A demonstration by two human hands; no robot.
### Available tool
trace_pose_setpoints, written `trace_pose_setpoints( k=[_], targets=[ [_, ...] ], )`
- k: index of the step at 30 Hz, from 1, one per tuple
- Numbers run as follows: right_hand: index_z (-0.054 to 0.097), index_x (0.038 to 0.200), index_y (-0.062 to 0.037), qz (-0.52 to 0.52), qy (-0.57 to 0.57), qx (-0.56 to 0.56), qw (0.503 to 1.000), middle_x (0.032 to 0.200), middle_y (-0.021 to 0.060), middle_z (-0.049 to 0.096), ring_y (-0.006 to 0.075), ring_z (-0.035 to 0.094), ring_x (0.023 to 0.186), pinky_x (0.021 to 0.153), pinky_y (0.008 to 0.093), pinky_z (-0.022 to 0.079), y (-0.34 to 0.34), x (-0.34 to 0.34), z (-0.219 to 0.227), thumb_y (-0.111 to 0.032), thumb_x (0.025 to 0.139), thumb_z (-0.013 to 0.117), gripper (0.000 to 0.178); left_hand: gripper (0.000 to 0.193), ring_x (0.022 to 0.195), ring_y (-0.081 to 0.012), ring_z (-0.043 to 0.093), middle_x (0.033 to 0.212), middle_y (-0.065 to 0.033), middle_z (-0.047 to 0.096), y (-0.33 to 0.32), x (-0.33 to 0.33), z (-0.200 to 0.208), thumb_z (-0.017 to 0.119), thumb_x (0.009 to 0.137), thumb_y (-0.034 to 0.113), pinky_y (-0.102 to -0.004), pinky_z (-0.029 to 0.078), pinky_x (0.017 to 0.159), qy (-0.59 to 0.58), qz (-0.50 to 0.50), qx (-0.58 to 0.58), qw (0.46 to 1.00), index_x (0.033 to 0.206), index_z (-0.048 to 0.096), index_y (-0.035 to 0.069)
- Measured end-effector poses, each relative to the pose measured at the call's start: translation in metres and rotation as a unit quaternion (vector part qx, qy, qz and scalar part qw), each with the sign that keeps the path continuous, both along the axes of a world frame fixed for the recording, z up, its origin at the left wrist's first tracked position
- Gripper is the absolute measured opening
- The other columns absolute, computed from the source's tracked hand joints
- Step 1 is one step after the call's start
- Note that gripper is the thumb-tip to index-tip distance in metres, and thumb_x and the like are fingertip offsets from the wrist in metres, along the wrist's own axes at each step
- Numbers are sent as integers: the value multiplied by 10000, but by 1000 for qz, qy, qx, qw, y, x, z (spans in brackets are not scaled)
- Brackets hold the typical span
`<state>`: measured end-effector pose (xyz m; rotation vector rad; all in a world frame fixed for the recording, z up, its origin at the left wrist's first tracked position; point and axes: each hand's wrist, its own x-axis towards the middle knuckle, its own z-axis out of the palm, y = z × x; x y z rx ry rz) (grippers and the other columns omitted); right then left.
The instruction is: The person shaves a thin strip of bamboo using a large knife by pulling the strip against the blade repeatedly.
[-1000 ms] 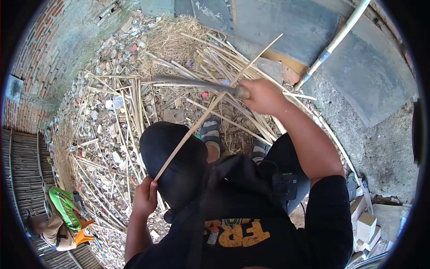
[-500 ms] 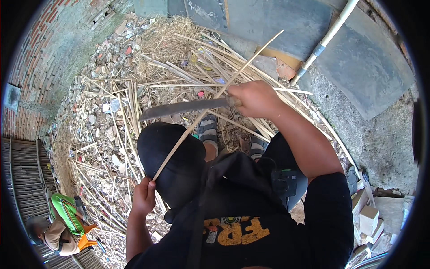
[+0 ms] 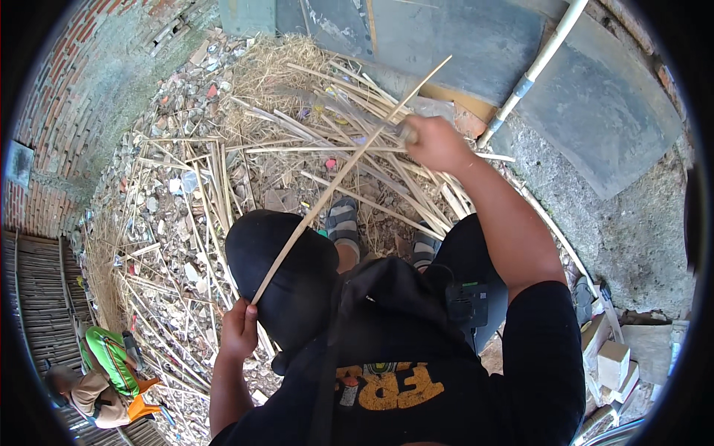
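My left hand (image 3: 238, 329) pinches the near end of a long, pale bamboo strip (image 3: 316, 208), which slants up and away to the right over my bent left knee. My right hand (image 3: 440, 145) is closed round the handle of a machete (image 3: 403, 131) near the strip's far part. Motion smears the blade, which points away to the far left and crosses the strip; whether it touches the strip I cannot tell. Beyond my sandalled feet (image 3: 343, 221) lies a loose heap of similar strips (image 3: 357, 111).
Rubble and scattered strips cover the ground (image 3: 160, 223) on the left, with dry straw (image 3: 279, 63) at the back. A pale pole (image 3: 532, 78) leans by grey panels (image 3: 595, 111) on the right. Another person (image 3: 97, 379) sits at the lower left. Blocks (image 3: 613, 366) lie at lower right.
The machete has swung from pointing left across the strip to pointing away at the far left, and my right hand has shifted slightly right. The strip's far end has shifted slightly left.
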<state>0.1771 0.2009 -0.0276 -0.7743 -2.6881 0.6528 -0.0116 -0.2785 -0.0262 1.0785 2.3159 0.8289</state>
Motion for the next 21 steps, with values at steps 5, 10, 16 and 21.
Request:
trace_pose_setpoints(
  k=[5,10,16,21],
  targets=[
    [640,1015,-61,16,-1,28,999,807,203,674,396,676,770,700,477,533,-1,5,5,-136,797,668,233,393,557,-178,477,602,-109,512,-1,-3,3,483,1077,328,-364,396,548,-19,-4,5,1000,848,522,11],
    [657,1039,-67,153,-38,68,985,812,192,679,382,678,757,699,468,535,-45,-4,23,-128,798,668,249,404,569,-164,480,609,-104,515,-7,-7,-2,470,1081,335,-354,395,552,-25,-10,-16,999,851,525,8],
    [655,1059,-59,-16,52,-3,999,841,203,679,363,679,766,710,445,534,20,15,-1,-141,795,689,278,410,589,-159,470,621,-89,512,-3,-6,0,467,1083,339,-352,399,570,-17,-16,6,1000,848,528,9],
    [643,982,-79,99,12,35,994,822,181,672,366,679,788,730,461,538,-25,3,9,-147,785,704,217,415,608,-124,443,624,-57,491,-5,-8,0,459,1087,339,-330,389,569,-77,3,-14,997,844,526,10]
  ],
)
